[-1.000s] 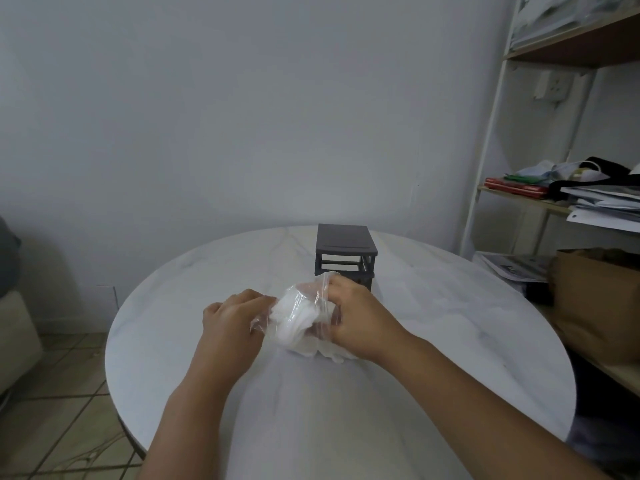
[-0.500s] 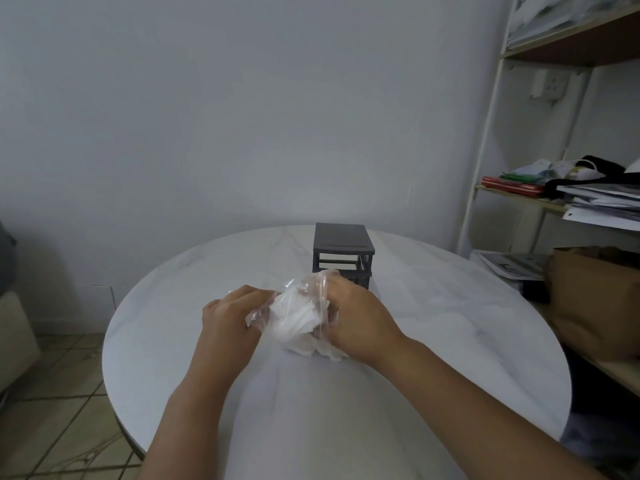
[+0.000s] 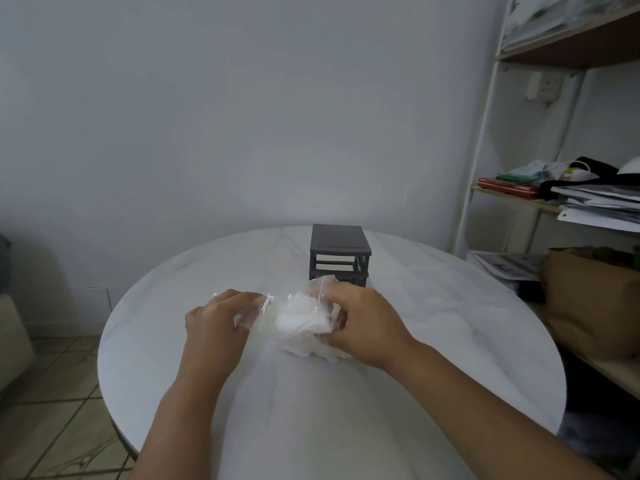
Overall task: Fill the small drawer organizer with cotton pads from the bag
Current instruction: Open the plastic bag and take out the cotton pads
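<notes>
Pinching the left edge of the bag (image 3: 263,311) with the left hand (image 3: 214,327), clasping its right side over the cotton pads (image 3: 298,322) with the right hand (image 3: 367,323), just before the drawer organizer (image 3: 339,251) on the table (image 3: 450,323), likely to pull its mouth open.

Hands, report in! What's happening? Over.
Left hand and right hand grip the bag. Cotton pads inside. Organizer stands behind. Nothing blocking.

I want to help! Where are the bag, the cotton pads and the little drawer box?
bag (image 3: 259,308): head view, its clear left side.
cotton pads (image 3: 298,320): head view, middle of the white pile.
drawer organizer (image 3: 337,237): head view, its flat dark top.
</notes>
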